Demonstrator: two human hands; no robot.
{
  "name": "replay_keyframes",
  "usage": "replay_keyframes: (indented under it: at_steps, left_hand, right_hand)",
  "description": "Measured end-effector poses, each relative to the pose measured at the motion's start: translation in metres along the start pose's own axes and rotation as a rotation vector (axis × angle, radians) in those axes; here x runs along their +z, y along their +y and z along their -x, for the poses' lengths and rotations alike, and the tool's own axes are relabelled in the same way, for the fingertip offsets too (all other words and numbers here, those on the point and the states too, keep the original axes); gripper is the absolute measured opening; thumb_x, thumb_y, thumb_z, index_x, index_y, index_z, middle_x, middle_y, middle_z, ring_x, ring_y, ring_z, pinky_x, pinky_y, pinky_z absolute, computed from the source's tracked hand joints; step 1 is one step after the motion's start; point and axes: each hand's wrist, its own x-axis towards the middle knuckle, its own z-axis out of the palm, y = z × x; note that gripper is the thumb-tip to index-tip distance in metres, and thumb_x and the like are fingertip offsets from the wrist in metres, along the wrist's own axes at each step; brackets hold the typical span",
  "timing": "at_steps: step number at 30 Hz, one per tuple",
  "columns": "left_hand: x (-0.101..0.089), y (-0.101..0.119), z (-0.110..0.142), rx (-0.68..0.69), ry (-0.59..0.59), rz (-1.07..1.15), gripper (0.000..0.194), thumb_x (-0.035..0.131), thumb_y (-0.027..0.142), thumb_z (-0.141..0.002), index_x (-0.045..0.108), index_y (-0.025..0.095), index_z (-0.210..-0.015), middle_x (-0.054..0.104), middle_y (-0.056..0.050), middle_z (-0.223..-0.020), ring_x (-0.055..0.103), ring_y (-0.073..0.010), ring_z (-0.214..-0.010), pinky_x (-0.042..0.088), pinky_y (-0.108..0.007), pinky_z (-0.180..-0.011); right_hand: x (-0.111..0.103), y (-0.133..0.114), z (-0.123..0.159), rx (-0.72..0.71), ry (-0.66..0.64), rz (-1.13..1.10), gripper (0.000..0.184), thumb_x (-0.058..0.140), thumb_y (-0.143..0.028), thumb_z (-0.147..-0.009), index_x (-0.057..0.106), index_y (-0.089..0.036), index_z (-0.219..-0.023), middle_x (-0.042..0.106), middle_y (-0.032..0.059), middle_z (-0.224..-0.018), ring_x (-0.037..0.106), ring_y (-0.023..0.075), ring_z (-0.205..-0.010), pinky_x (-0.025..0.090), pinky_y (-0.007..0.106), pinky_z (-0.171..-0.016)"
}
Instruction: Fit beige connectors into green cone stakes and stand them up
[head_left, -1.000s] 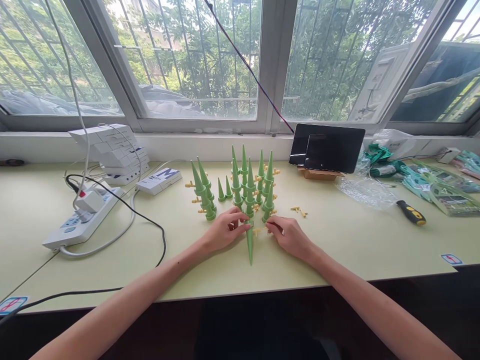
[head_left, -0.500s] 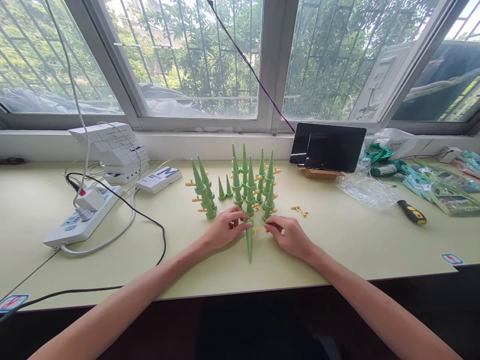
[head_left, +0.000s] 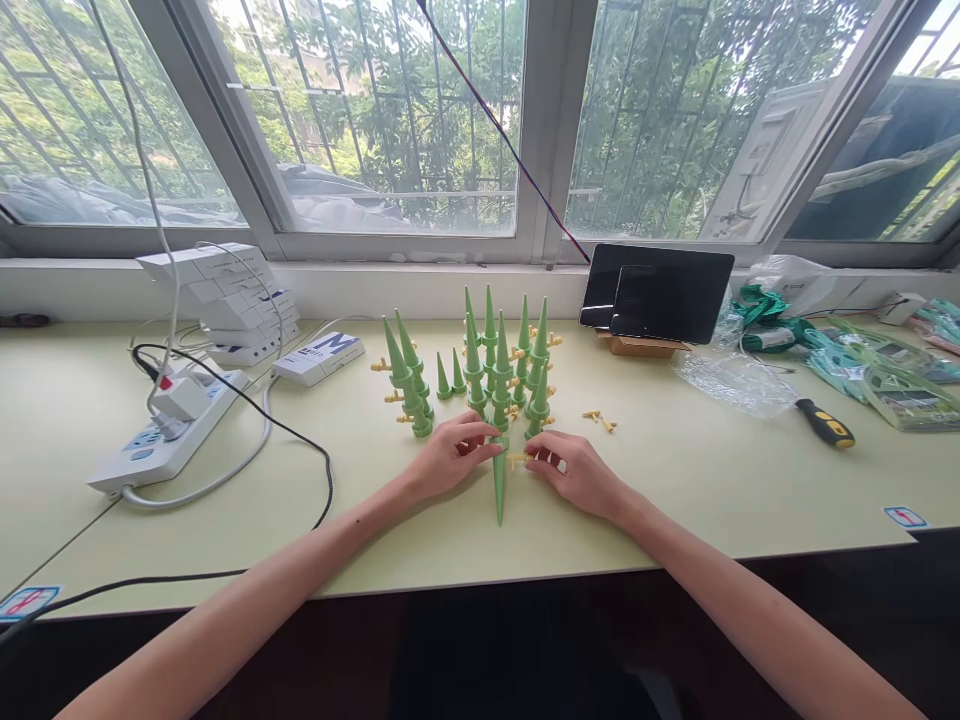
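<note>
My left hand point(head_left: 459, 452) pinches the wide end of a green plant watering spike point(head_left: 499, 488), whose point is turned toward me. At the spike's right side, my right hand point(head_left: 577, 470) holds a small yellow valve point(head_left: 517, 460) between thumb and fingers. The valve lies against or very near the spike; whether it is seated I cannot tell. Just behind my hands, several green spikes with yellow valves point(head_left: 500, 385) stand stacked in columns, tips up. More stacked spikes point(head_left: 405, 380) are to the left, and two short green cones point(head_left: 450, 377) stand between the groups.
Loose yellow valves point(head_left: 600, 420) lie to the right of the stacks. A screwdriver point(head_left: 825, 424), plastic bags point(head_left: 750, 385) and a tablet point(head_left: 667, 295) on a cardboard box are further right. On the left are a power strip point(head_left: 161, 440), cables and white boxes point(head_left: 319, 358).
My right hand's fingers have shifted slightly left along the yellow valve and changed their curl. The left hand and the spike stay almost still.
</note>
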Motion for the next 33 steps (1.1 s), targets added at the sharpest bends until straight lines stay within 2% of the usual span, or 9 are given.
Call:
replay_keyframes:
  at_steps: [6, 13, 22, 33]
  left_hand:
    - [0.0027, -0.0023, 0.0003, 0.008, -0.002, 0.013, 0.027, 0.059, 0.04, -0.091, 0.072, 0.017, -0.099, 0.056, -0.002, -0.081, 0.045, -0.0083, -0.059, 0.041, -0.021, -0.051]
    - [0.0042, -0.0033, 0.0007, 0.004, -0.004, 0.015, 0.031, 0.06, 0.043, -0.09, 0.071, 0.015, -0.099, 0.066, -0.004, -0.085, 0.053, -0.0107, -0.064, 0.046, -0.022, -0.056]
    - [0.0035, -0.0006, 0.001, -0.002, -0.002, 0.005, 0.032, 0.059, 0.044, -0.09, 0.071, 0.015, -0.099, 0.068, -0.005, -0.085, 0.055, -0.0119, -0.065, 0.048, -0.023, -0.057]
    - [0.0042, -0.0003, 0.0017, -0.018, 0.001, 0.011, 0.031, 0.06, 0.043, -0.09, 0.071, 0.015, -0.098, 0.068, -0.004, -0.085, 0.054, -0.0106, -0.063, 0.048, -0.023, -0.057]
  right_hand:
    - [0.0003, -0.0003, -0.0007, 0.001, 0.01, -0.004, 0.008, 0.061, -0.017, -0.09, 0.062, -0.02, -0.097, 0.065, 0.0034, -0.093, 0.059, 0.0156, -0.078, 0.049, 0.028, -0.068]
    - [0.0015, -0.0004, -0.0009, -0.018, 0.023, 0.0, 0.007, 0.062, -0.019, -0.091, 0.062, -0.02, -0.097, 0.064, 0.0038, -0.093, 0.059, 0.0154, -0.077, 0.049, 0.028, -0.067]
    - [0.003, -0.0006, -0.0005, -0.026, 0.033, 0.027, 0.007, 0.061, -0.026, -0.092, 0.063, -0.02, -0.094, 0.063, 0.0039, -0.089, 0.055, 0.0143, -0.068, 0.048, 0.029, -0.065]
    - [0.0038, -0.0026, -0.0026, -0.005, 0.028, -0.004, 0.003, 0.062, -0.022, -0.09, 0.063, -0.019, -0.091, 0.062, 0.003, -0.084, 0.055, 0.0141, -0.068, 0.048, 0.028, -0.063]
